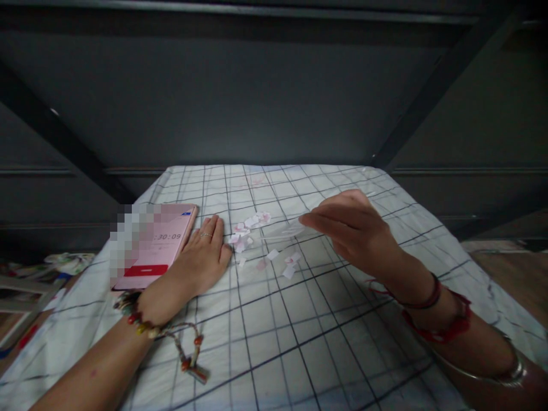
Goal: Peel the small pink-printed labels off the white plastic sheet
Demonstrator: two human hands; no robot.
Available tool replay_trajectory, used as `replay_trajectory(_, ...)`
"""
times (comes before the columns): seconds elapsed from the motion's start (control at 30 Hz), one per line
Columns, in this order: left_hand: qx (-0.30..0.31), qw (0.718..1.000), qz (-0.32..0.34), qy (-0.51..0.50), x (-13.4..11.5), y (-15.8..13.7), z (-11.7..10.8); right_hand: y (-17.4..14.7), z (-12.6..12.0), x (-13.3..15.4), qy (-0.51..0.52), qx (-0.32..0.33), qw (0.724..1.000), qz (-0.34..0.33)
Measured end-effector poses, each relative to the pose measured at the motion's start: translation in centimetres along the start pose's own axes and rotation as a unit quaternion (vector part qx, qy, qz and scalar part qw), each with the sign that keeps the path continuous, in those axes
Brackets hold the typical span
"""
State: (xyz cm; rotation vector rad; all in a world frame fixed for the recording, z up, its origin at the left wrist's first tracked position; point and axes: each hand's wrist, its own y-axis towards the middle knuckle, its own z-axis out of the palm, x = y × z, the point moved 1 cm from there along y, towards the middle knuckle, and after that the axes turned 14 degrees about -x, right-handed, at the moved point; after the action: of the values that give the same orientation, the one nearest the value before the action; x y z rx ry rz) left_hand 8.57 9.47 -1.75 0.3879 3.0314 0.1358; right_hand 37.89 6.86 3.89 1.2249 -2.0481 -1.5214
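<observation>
Handling scraps (pixel 273 254), seemingly: left hand (pixel 202 258) flat at nine o'clock, right hand (pixel 360 231) pinched at three (can't tell on what); lightness needed next.

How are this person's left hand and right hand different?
The left hand lies flat on the checked cloth; the right hand is bent, pinching something pale and blurry.

The left hand has a beaded bracelet at its wrist; the right hand has red bands and a metal bangle further back.

Neither wears a glove.
</observation>
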Motion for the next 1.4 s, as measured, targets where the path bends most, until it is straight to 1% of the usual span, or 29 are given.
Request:
replay_trajectory(0.13, -0.010, 1.000, 0.006, 0.002, 0.0, 0.0, 0.1, 0.1, 0.4, 0.4, 0.017, 0.014, 1.000, 0.007)
replay_trajectory(0.27, -0.027, 0.999, 0.017, -0.002, 0.9, 0.0, 0.7, 0.6, 0.0, 0.8, 0.052, 0.020, 0.998, 0.019)
replay_trajectory(0.4, -0.056, 0.998, 0.042, -0.004, 1.4, -0.1, 1.3, 0.2, 0.3, 0.7, 0.007, 0.006, 1.000, 0.014)
replay_trajectory(0.5, -0.045, 0.999, 0.025, 0.009, 0.9, 0.0, 1.1, -0.2, 0.9, 0.6, -0.020, -0.012, 1.000, 0.001)
replay_trajectory(0.6, -0.032, 0.999, 0.002, 0.015, 0.3, 0.0, 0.8, -0.2, 1.3, 0.9, -0.010, -0.010, 1.000, 0.009)
replay_trajectory(0.77, -0.035, 0.999, 0.020, -0.002, 0.5, 0.1, 0.7, 0.3, 0.8, 1.2, 0.039, 0.007, 0.999, 0.013)
replay_trajectory(0.83, -0.026, 1.000, 0.011, -0.001, 0.3, 0.1, 0.4, 0.2, 0.7, 1.0, 0.022, 0.003, 1.000, 0.018)
replay_trajectory(0.93, 0.009, 1.000, -0.011, 0.007, -0.4, 0.1, -0.3, -0.3, 1.0, 0.5, -0.016, -0.001, 1.000, 0.023)
replay_trajectory(1.0, 0.018, 1.000, -0.017, 0.012, -0.8, 0.1, -0.7, -0.5, 1.2, 0.3, -0.017, 0.009, 1.000, 0.020)
replay_trajectory(1.1, 0.015, 1.000, -0.015, 0.013, -1.0, 0.1, -0.9, -0.1, 1.0, 0.4, 0.012, 0.021, 1.000, 0.017)
replay_trajectory(1.2, 0.007, 1.000, -0.006, 0.006, -0.4, 0.0, -0.4, 0.4, 0.6, 0.6, 0.032, 0.028, 0.999, 0.029)
replay_trajectory(1.3, -0.019, 1.000, 0.016, -0.010, 0.3, 0.0, 0.3, 0.4, 0.3, 0.6, 0.021, 0.024, 0.999, 0.038)
replay_trajectory(1.4, -0.033, 0.999, 0.022, -0.012, 0.7, 0.0, 0.6, 0.0, 0.4, 0.1, -0.008, 0.010, 0.999, 0.029)
